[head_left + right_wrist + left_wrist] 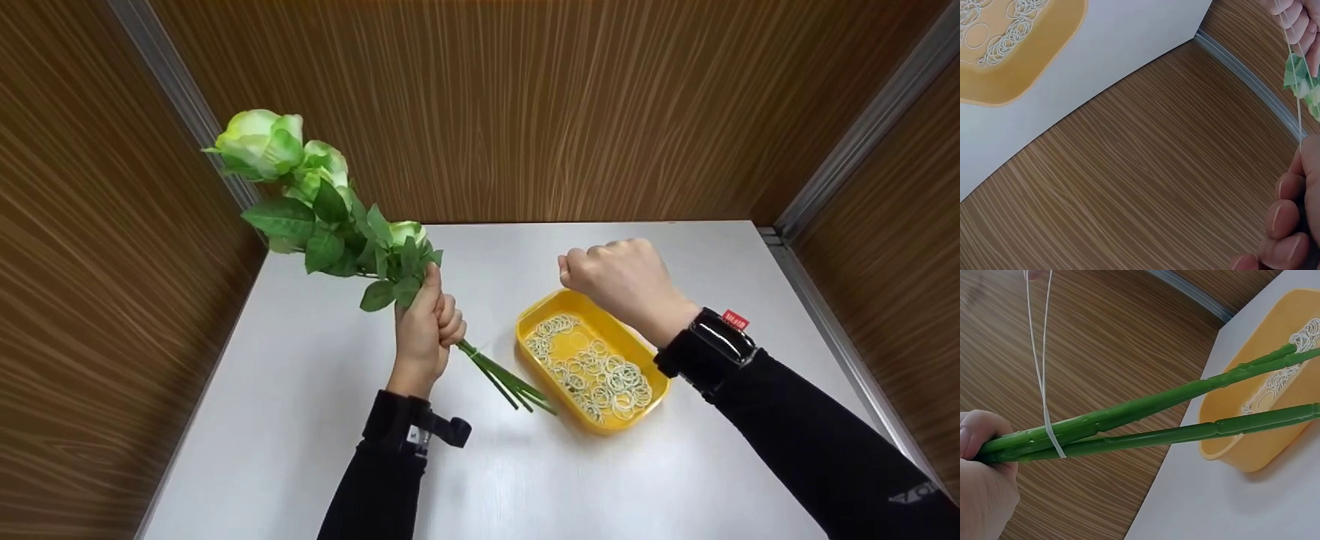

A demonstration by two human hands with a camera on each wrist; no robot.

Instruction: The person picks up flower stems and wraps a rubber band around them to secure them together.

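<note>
L hand (pixel 425 330) clenches the flower stems (pixel 1145 419) above the table's (pixel 300 420) left-middle, R hand (pixel 626 281) pinches the rubber band (pixel 1044 382) stretched taut — overpull could snap it or slip it off stems.

Left hand (pixel 982 478) gripping green stems (pixel 1145 417) at lower left. White rubber band (pixel 1044 382) looped round stems just beside the fingers, stretched taut upward out of frame. Yellow tray (pixel 1241 439) beyond stem tips, well away from hand, holding more rubber bands (pixel 1292 354), on white table (pixel 1207 506).
</note>
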